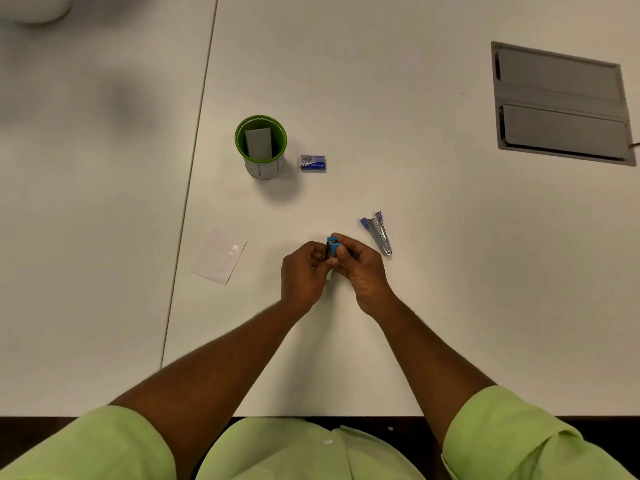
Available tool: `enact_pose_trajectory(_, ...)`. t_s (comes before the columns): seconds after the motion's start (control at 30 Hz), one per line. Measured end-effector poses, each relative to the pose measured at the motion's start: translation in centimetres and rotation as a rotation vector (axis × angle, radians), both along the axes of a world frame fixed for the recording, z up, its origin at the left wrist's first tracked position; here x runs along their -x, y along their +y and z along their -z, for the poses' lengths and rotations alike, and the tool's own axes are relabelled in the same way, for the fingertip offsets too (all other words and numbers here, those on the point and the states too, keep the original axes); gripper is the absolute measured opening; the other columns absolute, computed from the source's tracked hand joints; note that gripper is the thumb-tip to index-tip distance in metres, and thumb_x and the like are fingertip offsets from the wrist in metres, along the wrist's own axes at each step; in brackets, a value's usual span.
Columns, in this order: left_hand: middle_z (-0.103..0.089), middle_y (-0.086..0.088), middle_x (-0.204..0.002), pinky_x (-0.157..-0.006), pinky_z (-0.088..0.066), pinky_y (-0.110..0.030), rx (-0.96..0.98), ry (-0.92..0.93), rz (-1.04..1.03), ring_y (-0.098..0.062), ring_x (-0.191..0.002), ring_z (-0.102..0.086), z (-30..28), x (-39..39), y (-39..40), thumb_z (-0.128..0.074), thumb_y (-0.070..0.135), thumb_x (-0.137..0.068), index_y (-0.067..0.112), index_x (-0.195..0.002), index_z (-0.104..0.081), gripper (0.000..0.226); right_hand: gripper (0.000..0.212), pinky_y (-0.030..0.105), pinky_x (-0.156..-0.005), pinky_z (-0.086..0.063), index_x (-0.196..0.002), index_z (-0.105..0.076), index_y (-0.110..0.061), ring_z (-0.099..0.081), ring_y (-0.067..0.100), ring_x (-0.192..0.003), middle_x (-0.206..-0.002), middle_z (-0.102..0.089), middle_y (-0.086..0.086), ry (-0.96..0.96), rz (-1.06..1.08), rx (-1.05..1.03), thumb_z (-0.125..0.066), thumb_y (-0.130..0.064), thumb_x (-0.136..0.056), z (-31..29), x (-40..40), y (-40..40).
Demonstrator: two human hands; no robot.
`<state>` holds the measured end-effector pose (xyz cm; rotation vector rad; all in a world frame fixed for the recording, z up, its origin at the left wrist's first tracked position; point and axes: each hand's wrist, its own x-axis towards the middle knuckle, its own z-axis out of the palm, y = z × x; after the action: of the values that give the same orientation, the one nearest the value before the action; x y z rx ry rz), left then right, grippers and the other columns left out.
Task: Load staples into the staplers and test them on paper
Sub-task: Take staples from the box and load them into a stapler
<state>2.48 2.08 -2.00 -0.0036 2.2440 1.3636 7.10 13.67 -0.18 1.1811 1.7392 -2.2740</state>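
From the head camera, I have the small light-blue stapler [331, 247] up off the table between both hands, near the middle of the desk in front of me. My left hand [302, 271] curls round its lower body, and my right hand [360, 268] pinches the blue top with thumb and fingertips. I judge this to be either the loading step or the closing of the top over the staples; my fingers hide the magazine, so I cannot tell whether a strip is in. To do it well I should keep the left hand steady as the anchor, let the right do the fine work, seat the strip flat in the channel, and press the top down evenly until it catches.

The second stapler [377, 233], dark blue and metal, lies opened out just beside my right hand, apart from it. The staple box [313, 163] sits farther out beside the green-rimmed cup [260, 147], which holds a grey card. The sheet of paper [219, 257] for testing lies well to my left. Nothing blocks my reach to it, though the opened stapler is close enough to knock.
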Motion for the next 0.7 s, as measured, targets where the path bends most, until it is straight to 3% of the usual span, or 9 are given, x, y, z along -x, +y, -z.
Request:
enact_pose_trajectory(0.17,-0.068,0.010,-0.094,-0.066,-0.050,-0.003,-0.056,-0.043,0.028,0.001,-0.079,-0.066,0.1,0.2,-0.1,-0.077,0.026,-0.088,0.013,-0.117,-0.069,0.033,0.040,0.042,-0.101,-0.054,-0.138,-0.058,-0.008,-0.065,0.023,-0.121,-0.132,-0.067,0.008,-0.005,-0.046,-0.010,-0.062,-0.011,-0.097,0.0,-0.3,0.3)
enact_pose_trajectory(0.33,-0.075,-0.001,-0.110,-0.091,-0.057,-0.025,-0.127,-0.087,0.152,-0.016,-0.098,-0.071,-0.3,0.4,-0.7,-0.065,0.010,-0.096,0.012,-0.127,-0.068,0.032,0.050,0.039,-0.107,-0.050,-0.139,-0.056,-0.008,-0.063,0.021,-0.122,-0.130,-0.067,0.007,-0.037,-0.132,-0.125,-0.070,-0.007,-0.091,0.2,-0.7,0.0)
enact_pose_trajectory(0.5,-0.074,-0.008,-0.113,-0.096,-0.056,-0.031,-0.143,-0.132,0.248,-0.022,-0.104,-0.071,-1.1,0.4,-0.6,-0.062,0.005,-0.096,0.007,-0.126,-0.068,0.030,0.047,0.036,-0.102,-0.054,-0.130,-0.063,-0.013,-0.067,0.016,-0.113,-0.118,-0.072,0.002,-0.064,-0.051,-0.186,-0.077,-0.008,-0.086,0.3,-0.6,-0.1)
enact_pose_trajectory(0.6,-0.073,-0.013,-0.109,-0.093,-0.057,-0.035,-0.083,-0.074,0.245,-0.026,-0.101,-0.070,-1.4,0.5,-0.2,-0.061,0.003,-0.096,0.002,-0.118,-0.070,0.024,0.049,0.035,-0.098,-0.056,-0.129,-0.063,-0.015,-0.067,0.011,-0.109,-0.120,-0.070,-0.001,-0.105,-0.068,-0.337,-0.080,-0.020,-0.084,0.4,-0.2,-0.2)
enact_pose_trajectory(0.7,-0.070,-0.014,-0.113,-0.092,-0.054,-0.031,-0.015,0.021,0.242,-0.026,-0.104,-0.067,-1.7,0.9,0.0,-0.058,0.004,-0.097,0.002,-0.121,-0.067,0.026,0.046,0.032,-0.093,-0.057,-0.125,-0.065,-0.018,-0.068,0.011,-0.104,-0.118,-0.070,-0.003,-0.134,-0.114,-0.490,-0.080,-0.032,-0.084,0.3,0.5,0.1)
